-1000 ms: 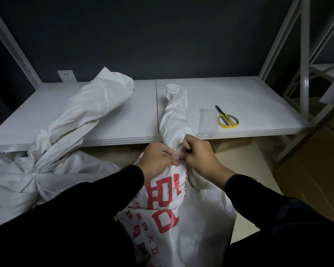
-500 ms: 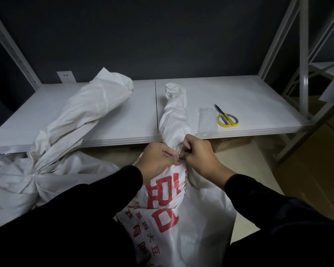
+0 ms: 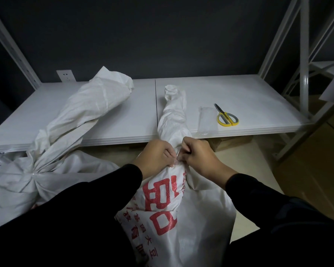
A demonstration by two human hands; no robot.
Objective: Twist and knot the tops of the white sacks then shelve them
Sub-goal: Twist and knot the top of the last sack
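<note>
**Printed sack point(image 3: 162, 205) gripped at the neck by both hands**

The printed sack stands on the floor between the person's arms, just in front of the shelf point(image 3: 249, 97). Its twisted top point(image 3: 174, 116) leans forward and lies over the shelf edge. The left hand point(image 3: 154, 157) and right hand point(image 3: 199, 157) both curl round the neck below the twist, fingertips pinching the fabric where they meet. I cannot tell whether they also hold a tie.

The cloth looks like woven plastic, soft enough to wring but probably springy and slick, so the twist likely unwinds if released. The neck is the sensible hold for knotting. The body looks full and probably heavy, so lifting would want a second hand under the bulk.

A second sack point(image 3: 46, 170), already cinched, leans on the shelf at left. Scissors point(image 3: 227, 117) and a clear packet point(image 3: 207, 120) lie to the right.
</note>
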